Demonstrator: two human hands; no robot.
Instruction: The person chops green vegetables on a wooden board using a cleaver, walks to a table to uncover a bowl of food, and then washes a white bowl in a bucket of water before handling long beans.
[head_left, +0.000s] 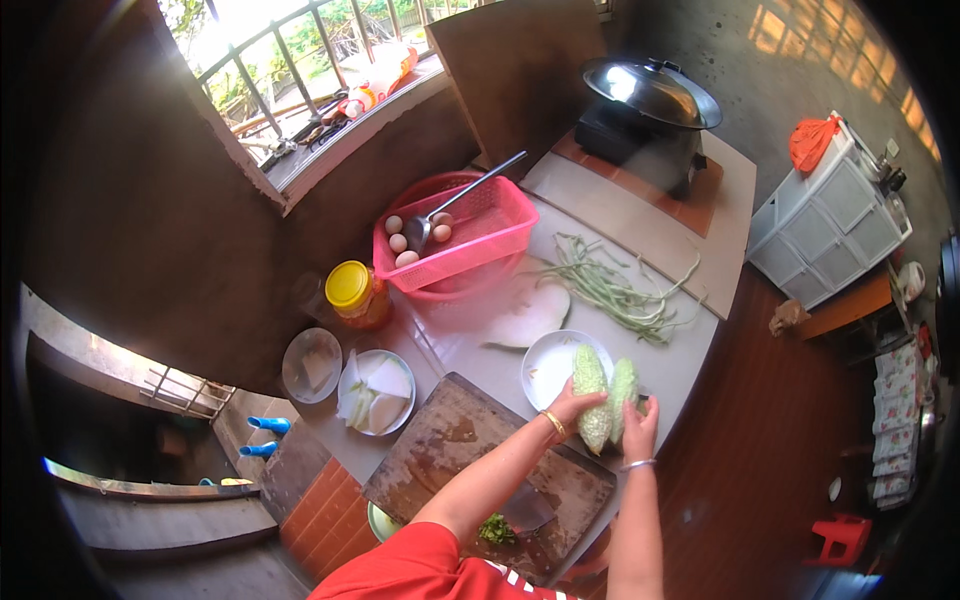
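Note:
My left hand is closed around a pale green bitter melon, its bumpy skin facing up. Beside it, a second bitter melon is gripped by the fingertips of my right hand. Both melons are held over the near edge of a white plate, side by side. A small dark thing shows at my right fingertips, too small to name. Below and to the left lies a worn wooden cutting board. On it are a cleaver, partly behind my left arm, and chopped greens.
Long beans and a winter melon piece lie beyond the plate. A pink basket holds eggs and a metal spatula. At left stand a yellow-lidded jar and a plate of cut vegetables. A lidded wok stands behind.

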